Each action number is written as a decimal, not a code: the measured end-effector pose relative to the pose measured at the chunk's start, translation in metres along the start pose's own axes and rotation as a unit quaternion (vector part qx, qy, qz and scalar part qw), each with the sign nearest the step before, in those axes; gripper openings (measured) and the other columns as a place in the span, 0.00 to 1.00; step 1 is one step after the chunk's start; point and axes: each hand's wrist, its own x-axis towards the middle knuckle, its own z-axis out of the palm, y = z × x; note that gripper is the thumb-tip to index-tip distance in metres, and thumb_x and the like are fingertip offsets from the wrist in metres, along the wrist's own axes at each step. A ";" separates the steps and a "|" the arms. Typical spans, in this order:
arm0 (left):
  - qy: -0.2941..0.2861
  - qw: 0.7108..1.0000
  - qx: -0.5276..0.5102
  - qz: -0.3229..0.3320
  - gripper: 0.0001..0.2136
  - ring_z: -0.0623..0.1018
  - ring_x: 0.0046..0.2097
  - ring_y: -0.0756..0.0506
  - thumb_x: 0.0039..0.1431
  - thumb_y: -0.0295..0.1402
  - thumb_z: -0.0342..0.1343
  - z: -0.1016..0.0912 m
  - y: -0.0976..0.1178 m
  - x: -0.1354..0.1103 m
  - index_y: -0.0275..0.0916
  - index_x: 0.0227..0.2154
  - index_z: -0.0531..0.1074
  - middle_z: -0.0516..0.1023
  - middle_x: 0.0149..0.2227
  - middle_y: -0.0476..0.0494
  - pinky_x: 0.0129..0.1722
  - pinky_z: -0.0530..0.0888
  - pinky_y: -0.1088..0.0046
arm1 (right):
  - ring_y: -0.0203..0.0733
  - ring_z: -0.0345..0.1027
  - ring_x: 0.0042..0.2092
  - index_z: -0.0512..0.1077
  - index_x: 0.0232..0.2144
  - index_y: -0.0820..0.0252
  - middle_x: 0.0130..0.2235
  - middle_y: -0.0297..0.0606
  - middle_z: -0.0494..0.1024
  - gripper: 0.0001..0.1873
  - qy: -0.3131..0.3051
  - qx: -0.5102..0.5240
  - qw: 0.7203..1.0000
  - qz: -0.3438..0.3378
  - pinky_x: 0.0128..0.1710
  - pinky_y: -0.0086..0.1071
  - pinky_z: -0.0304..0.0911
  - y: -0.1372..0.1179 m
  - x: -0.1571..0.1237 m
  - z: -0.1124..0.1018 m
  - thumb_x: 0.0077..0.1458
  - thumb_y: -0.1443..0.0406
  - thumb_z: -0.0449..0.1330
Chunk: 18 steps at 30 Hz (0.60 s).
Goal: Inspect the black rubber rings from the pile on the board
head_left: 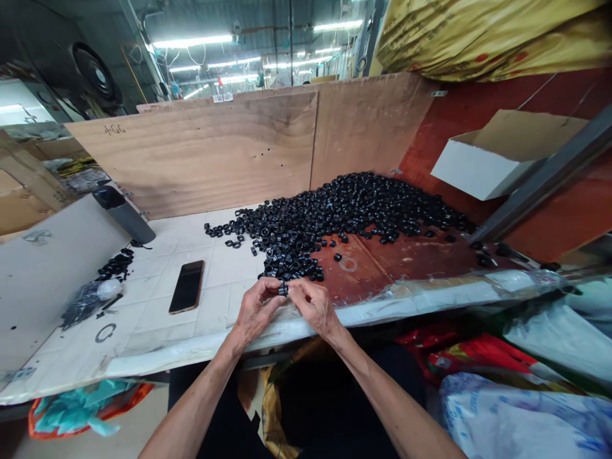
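My left hand (254,310) and my right hand (313,306) meet at the near edge of the table, fingertips pinched together on one small black ring part (283,289). Just beyond them spreads a big heap of the same black ring parts (335,213), reaching back to the plywood wall. Both hands are closed round the little part, which shows only partly between the fingers.
A dark phone (187,287) lies flat to the left of my hands. Further left are a small pile of black parts (116,264), a plastic bag (88,299) and a grey cylinder (123,213). A white carton (482,162) hangs at the right. Bags (526,408) crowd the floor.
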 end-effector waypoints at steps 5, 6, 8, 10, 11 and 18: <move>0.018 1.000 -0.001 -0.010 0.10 0.77 0.40 0.48 0.58 0.34 0.65 0.001 0.002 0.000 0.39 0.42 0.74 0.76 0.43 0.46 0.44 0.78 0.70 | 0.36 0.64 0.25 0.76 0.29 0.58 0.25 0.32 0.73 0.12 0.005 0.029 1.000 0.007 0.27 0.29 0.60 0.000 0.000 -0.002 0.60 0.58 0.60; 0.014 1.000 -0.001 -0.006 0.10 0.77 0.40 0.48 0.58 0.35 0.65 0.001 0.002 0.000 0.39 0.42 0.74 0.76 0.43 0.46 0.44 0.77 0.70 | 0.37 0.66 0.26 0.77 0.33 0.58 0.27 0.33 0.76 0.09 0.005 0.033 0.999 -0.003 0.28 0.29 0.62 0.001 0.001 -0.002 0.58 0.59 0.61; 0.008 1.000 -0.001 0.003 0.10 0.77 0.41 0.48 0.59 0.35 0.65 0.000 0.001 0.000 0.39 0.42 0.74 0.76 0.43 0.46 0.45 0.77 0.70 | 0.38 0.67 0.27 0.77 0.33 0.57 0.28 0.34 0.76 0.08 -0.004 0.022 1.000 -0.017 0.29 0.29 0.63 0.002 0.001 0.000 0.58 0.60 0.61; 0.001 1.000 -0.004 0.007 0.10 0.77 0.41 0.48 0.59 0.35 0.65 -0.001 0.002 -0.001 0.39 0.42 0.74 0.76 0.43 0.45 0.46 0.77 0.69 | 0.38 0.66 0.26 0.75 0.28 0.56 0.25 0.33 0.74 0.09 -0.005 0.007 1.000 -0.020 0.28 0.29 0.63 0.002 0.001 0.001 0.59 0.60 0.60; -0.002 1.000 -0.007 0.006 0.10 0.77 0.42 0.47 0.59 0.35 0.65 0.000 0.002 -0.002 0.38 0.41 0.74 0.76 0.43 0.45 0.46 0.77 0.69 | 0.37 0.65 0.25 0.75 0.29 0.57 0.25 0.33 0.74 0.09 -0.003 0.012 1.000 -0.016 0.27 0.29 0.62 0.001 -0.001 0.002 0.59 0.61 0.60; -0.033 0.998 0.055 0.017 0.07 0.78 0.45 0.44 0.65 0.32 0.58 0.008 0.024 -0.043 0.41 0.45 0.73 0.77 0.45 0.42 0.48 0.76 0.65 | 0.36 0.64 0.21 0.73 0.33 0.57 0.22 0.29 0.69 0.07 -0.048 0.107 0.988 0.097 0.21 0.27 0.60 -0.017 -0.043 -0.005 0.59 0.60 0.59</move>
